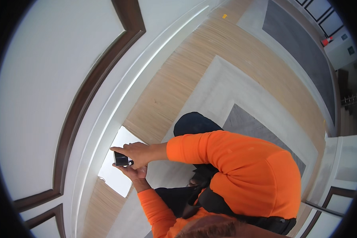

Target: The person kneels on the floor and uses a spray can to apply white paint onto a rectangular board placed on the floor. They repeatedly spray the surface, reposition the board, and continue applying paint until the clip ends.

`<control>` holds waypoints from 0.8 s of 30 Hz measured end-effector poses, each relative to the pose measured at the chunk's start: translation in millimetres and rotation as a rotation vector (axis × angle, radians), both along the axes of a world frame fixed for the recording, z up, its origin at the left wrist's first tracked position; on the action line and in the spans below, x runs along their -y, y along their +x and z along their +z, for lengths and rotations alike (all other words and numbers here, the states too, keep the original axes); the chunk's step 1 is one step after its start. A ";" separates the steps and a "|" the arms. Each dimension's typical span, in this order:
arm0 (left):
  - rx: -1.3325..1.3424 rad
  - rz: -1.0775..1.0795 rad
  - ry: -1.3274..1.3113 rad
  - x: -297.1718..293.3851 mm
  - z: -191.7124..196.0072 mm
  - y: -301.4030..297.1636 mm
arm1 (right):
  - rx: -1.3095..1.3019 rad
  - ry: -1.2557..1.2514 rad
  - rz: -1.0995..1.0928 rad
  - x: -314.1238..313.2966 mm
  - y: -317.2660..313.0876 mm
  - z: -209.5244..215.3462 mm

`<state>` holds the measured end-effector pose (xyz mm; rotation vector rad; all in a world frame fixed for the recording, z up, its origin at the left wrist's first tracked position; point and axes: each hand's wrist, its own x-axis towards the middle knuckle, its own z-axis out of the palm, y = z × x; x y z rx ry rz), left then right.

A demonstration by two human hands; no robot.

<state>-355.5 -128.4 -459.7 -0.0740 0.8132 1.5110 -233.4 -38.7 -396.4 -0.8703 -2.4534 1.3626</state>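
My right hand (pixel 137 153) and my left hand (pixel 135 171) come together over a white flat sheet (pixel 119 181) on the floor beside the wall. Between them is a small black box-shaped object (pixel 121 159) with a pale edge; its exact kind does not show. The right fingers reach along its upper side, the index finger stretched out. From below, the left fingers curl against it, with the palm partly turned up. Both arms are in orange sleeves, pushed back from the wrists. Part of the sheet is hidden under the hands.
To the left stands a white wall with dark brown trim (pixel 78 99) and a white baseboard (pixel 119 93). The floor has wood-look planks (pixel 178 71) with grey inlays (pixel 289 51). My dark-trousered knee (pixel 194 122) is bent near the arms. An orange-and-white cone (pixel 326 41) stands far right.
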 end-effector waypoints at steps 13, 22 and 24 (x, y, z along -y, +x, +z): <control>-0.124 -0.147 0.384 -27.7 -49.4 34.1 | 0.207 0.257 -0.279 25.9 67.7 38.4; 0.083 -0.593 0.280 -37.1 -77.7 88.9 | 0.057 -0.012 -0.427 42.2 110.3 93.2; 0.131 -0.625 0.185 -39.4 -81.5 93.6 | -0.291 -0.160 -0.379 31.9 122.8 103.6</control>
